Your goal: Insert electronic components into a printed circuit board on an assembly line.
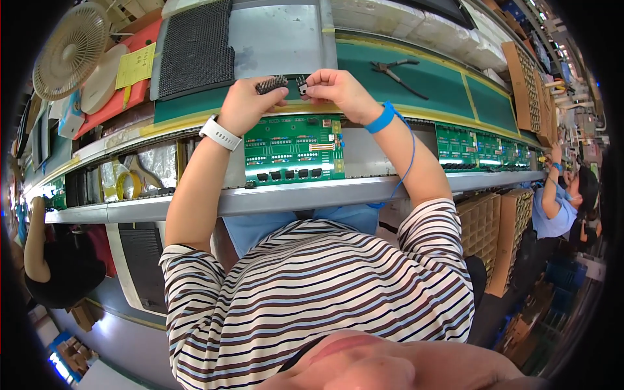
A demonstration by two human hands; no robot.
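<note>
While both your arms reach out over the work line, your left hand (250,104) grips a bunch of small dark parts (272,84) between thumb and fingers. Your right hand (341,94) pinches one little black part (302,86) with thin legs in its fingertips. The two hands are close but apart, and what they hold is up past the far edge of a green board (292,151).

That board lies flat between the rails, nearer to your tummy, with rows of tiny bits on it. More green boards (482,151) sit along the line to your right.

Past your left hand is a black tray (195,49) with a bumpy top, next to a shiny metal plate (276,39). Pliers (398,75) lie on the green mat (361,58), beyond your right hand.
</note>
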